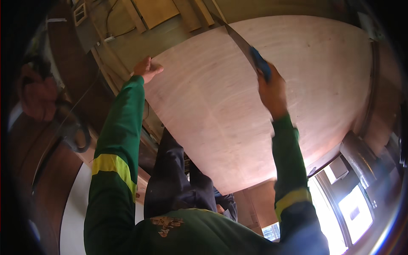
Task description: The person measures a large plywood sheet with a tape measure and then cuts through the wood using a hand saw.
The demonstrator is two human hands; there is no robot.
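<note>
A large pale reddish plywood sheet (204, 102) spreads in front of me, its straight edge on my side running from the left corner down toward my legs. At that left corner my left hand (148, 70) is closed on the board's edge, thumb on the top face. My right hand (273, 91) is wrapped round the blue handle of a handsaw (242, 42). The saw's blade slants away to the upper left and crosses the sheet's far edge. Whether its teeth sit in a cut or just touch the wood, I cannot tell.
Several wooden strips (199, 12) and a flat wood panel (157, 12) lie beyond the sheet. A thin cable (121, 35) runs among them. At far left are a blurred reddish shape (39, 95) and a dark ring-shaped object (80, 136). A bright window (355, 212) is at lower right.
</note>
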